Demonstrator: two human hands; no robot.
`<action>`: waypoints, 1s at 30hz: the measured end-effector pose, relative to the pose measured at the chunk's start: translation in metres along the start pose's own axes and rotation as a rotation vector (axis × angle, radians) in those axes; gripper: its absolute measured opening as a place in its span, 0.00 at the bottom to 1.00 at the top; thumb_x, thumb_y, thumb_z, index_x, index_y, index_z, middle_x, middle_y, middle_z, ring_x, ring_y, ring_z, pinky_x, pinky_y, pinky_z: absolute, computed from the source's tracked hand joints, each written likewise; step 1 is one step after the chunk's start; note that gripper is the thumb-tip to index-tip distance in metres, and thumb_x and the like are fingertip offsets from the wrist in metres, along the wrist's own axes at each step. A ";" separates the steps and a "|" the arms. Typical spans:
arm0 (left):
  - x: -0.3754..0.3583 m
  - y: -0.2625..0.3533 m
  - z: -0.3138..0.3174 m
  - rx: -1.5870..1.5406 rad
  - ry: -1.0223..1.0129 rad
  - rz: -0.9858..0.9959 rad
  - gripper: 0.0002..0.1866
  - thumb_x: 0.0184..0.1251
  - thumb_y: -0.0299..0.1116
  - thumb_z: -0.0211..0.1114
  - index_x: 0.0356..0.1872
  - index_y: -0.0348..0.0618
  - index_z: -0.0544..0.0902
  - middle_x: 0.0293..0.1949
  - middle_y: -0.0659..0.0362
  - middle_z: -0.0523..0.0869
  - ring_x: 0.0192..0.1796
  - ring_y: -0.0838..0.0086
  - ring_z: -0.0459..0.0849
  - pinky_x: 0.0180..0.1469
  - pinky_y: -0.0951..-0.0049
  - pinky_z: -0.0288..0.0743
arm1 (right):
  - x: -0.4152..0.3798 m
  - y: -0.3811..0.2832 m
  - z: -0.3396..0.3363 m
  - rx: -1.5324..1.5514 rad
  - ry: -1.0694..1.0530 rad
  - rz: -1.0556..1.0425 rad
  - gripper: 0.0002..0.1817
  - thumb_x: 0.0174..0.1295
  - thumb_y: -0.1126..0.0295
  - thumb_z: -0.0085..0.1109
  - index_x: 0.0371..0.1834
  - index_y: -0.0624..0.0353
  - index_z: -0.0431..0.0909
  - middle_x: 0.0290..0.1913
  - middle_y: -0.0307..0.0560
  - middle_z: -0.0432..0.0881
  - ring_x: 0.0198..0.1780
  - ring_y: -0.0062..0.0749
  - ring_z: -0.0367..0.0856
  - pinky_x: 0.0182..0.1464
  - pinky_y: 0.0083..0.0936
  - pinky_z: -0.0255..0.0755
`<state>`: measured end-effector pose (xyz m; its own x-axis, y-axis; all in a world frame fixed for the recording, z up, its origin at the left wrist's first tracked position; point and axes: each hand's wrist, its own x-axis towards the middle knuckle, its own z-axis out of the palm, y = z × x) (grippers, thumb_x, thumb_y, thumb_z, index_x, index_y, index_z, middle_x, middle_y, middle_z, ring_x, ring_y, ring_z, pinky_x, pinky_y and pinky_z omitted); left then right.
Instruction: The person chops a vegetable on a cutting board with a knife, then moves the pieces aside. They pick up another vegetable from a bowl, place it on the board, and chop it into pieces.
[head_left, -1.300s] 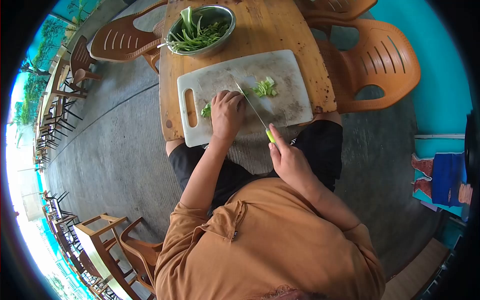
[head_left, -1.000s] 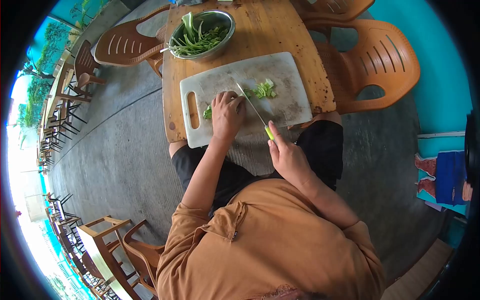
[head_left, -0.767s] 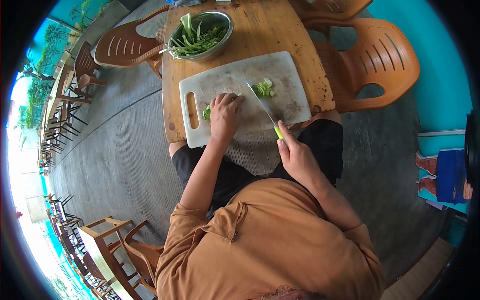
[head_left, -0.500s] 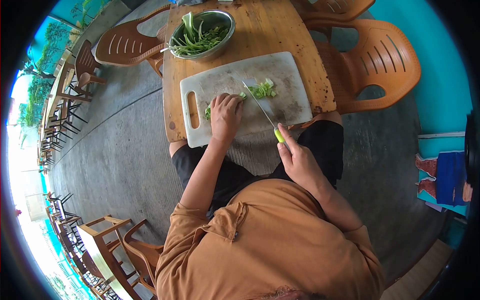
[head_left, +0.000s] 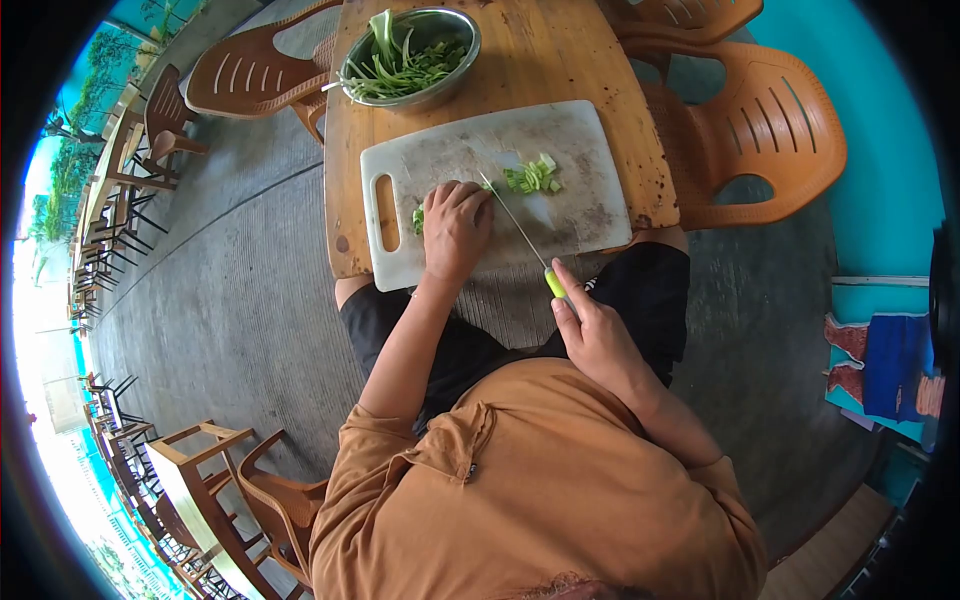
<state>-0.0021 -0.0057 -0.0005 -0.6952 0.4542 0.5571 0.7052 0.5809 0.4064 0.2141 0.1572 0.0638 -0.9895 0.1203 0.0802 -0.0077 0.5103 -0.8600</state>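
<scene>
My left hand (head_left: 457,228) is closed over green vegetable stalks (head_left: 418,218) on the white cutting board (head_left: 590,215). Leafy ends stick out left of the hand; its palm side is hidden. In my right hand (head_left: 600,338) is a knife (head_left: 514,221) with a lime-green handle, the forefinger lying along it. The thin blade slants across the board just right of my left fingertips. Past the blade, chopped green pieces (head_left: 534,176) lie in a small heap.
A metal bowl (head_left: 440,96) holding long leafy greens (head_left: 405,72) stands behind the board on the wooden table (head_left: 540,60). Brown plastic chairs (head_left: 770,130) flank the table on both sides. The board's near edge overhangs my lap.
The blade has shifted slightly left, closer to my left fingertips. The chopped heap appears a little larger. My left hand keeps its hold, and the view has shifted slightly.
</scene>
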 end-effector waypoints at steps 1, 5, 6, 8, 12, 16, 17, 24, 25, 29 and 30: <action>0.000 0.000 -0.001 -0.002 -0.002 0.000 0.07 0.66 0.30 0.74 0.42 0.43 0.93 0.46 0.62 0.91 0.56 0.62 0.86 0.65 0.56 0.75 | 0.000 -0.002 0.000 -0.004 -0.015 0.028 0.30 0.85 0.64 0.54 0.85 0.62 0.64 0.50 0.78 0.88 0.52 0.73 0.88 0.49 0.57 0.85; 0.001 0.001 -0.001 0.008 -0.004 0.002 0.07 0.64 0.31 0.74 0.42 0.44 0.93 0.46 0.62 0.92 0.56 0.63 0.86 0.65 0.57 0.75 | 0.000 -0.004 0.002 -0.034 -0.049 0.081 0.31 0.85 0.64 0.53 0.86 0.62 0.62 0.49 0.79 0.87 0.50 0.74 0.88 0.48 0.57 0.85; 0.002 0.001 -0.002 0.007 -0.004 0.000 0.07 0.64 0.31 0.74 0.42 0.44 0.93 0.46 0.62 0.92 0.56 0.63 0.86 0.65 0.57 0.75 | 0.000 -0.005 0.003 -0.035 -0.051 0.082 0.31 0.85 0.64 0.53 0.86 0.62 0.62 0.49 0.79 0.87 0.50 0.74 0.88 0.48 0.57 0.85; 0.002 0.001 -0.004 0.020 -0.024 -0.003 0.09 0.63 0.30 0.76 0.43 0.43 0.93 0.48 0.62 0.93 0.56 0.63 0.87 0.63 0.59 0.76 | -0.001 -0.004 0.006 -0.061 -0.028 0.050 0.31 0.85 0.64 0.53 0.86 0.61 0.62 0.48 0.79 0.87 0.49 0.74 0.88 0.47 0.57 0.85; 0.001 0.001 -0.001 0.005 -0.011 -0.015 0.07 0.63 0.31 0.74 0.41 0.45 0.93 0.46 0.63 0.92 0.56 0.64 0.86 0.64 0.57 0.75 | -0.001 -0.006 0.009 -0.082 -0.019 0.046 0.31 0.85 0.64 0.53 0.86 0.61 0.61 0.47 0.79 0.88 0.48 0.74 0.88 0.46 0.58 0.84; 0.001 0.001 -0.002 0.008 -0.017 -0.013 0.08 0.63 0.31 0.74 0.42 0.45 0.93 0.47 0.63 0.92 0.56 0.64 0.86 0.64 0.57 0.75 | -0.001 -0.007 0.012 -0.114 -0.045 0.103 0.32 0.85 0.64 0.53 0.87 0.60 0.60 0.45 0.78 0.88 0.46 0.73 0.89 0.45 0.58 0.84; 0.001 0.001 -0.002 0.008 -0.021 -0.012 0.08 0.62 0.31 0.75 0.42 0.45 0.93 0.47 0.63 0.92 0.56 0.64 0.86 0.64 0.57 0.75 | -0.001 -0.006 0.013 -0.120 -0.039 0.093 0.32 0.85 0.64 0.53 0.87 0.60 0.60 0.45 0.77 0.88 0.45 0.73 0.89 0.44 0.58 0.84; 0.001 0.001 -0.001 0.021 -0.016 -0.012 0.09 0.61 0.31 0.75 0.42 0.44 0.93 0.47 0.63 0.92 0.57 0.63 0.86 0.64 0.57 0.75 | 0.010 -0.010 0.015 -0.140 -0.071 0.159 0.32 0.84 0.64 0.53 0.87 0.59 0.60 0.41 0.75 0.88 0.42 0.72 0.89 0.43 0.58 0.83; 0.001 0.002 -0.002 0.021 -0.016 -0.013 0.09 0.61 0.31 0.75 0.42 0.44 0.93 0.47 0.63 0.92 0.56 0.63 0.86 0.64 0.57 0.75 | 0.013 -0.009 0.017 -0.149 -0.081 0.172 0.32 0.84 0.64 0.53 0.87 0.58 0.60 0.40 0.74 0.88 0.41 0.72 0.89 0.42 0.58 0.83; 0.001 0.003 -0.003 0.027 -0.018 -0.019 0.09 0.62 0.31 0.75 0.43 0.44 0.93 0.47 0.63 0.92 0.56 0.64 0.86 0.64 0.58 0.75 | 0.027 0.007 0.033 -0.181 0.011 0.041 0.32 0.84 0.64 0.53 0.87 0.58 0.60 0.39 0.73 0.88 0.39 0.71 0.89 0.40 0.58 0.82; 0.001 0.003 -0.002 0.027 -0.017 -0.014 0.09 0.62 0.31 0.75 0.43 0.44 0.93 0.47 0.63 0.92 0.56 0.64 0.86 0.64 0.58 0.75 | 0.031 0.006 0.033 -0.181 0.016 0.040 0.32 0.84 0.64 0.53 0.87 0.58 0.60 0.39 0.73 0.88 0.39 0.71 0.89 0.40 0.58 0.82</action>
<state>-0.0001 -0.0053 0.0026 -0.7077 0.4569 0.5389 0.6912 0.6055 0.3944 0.1782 0.1358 0.0440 -0.9861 0.1558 0.0571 0.0587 0.6494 -0.7582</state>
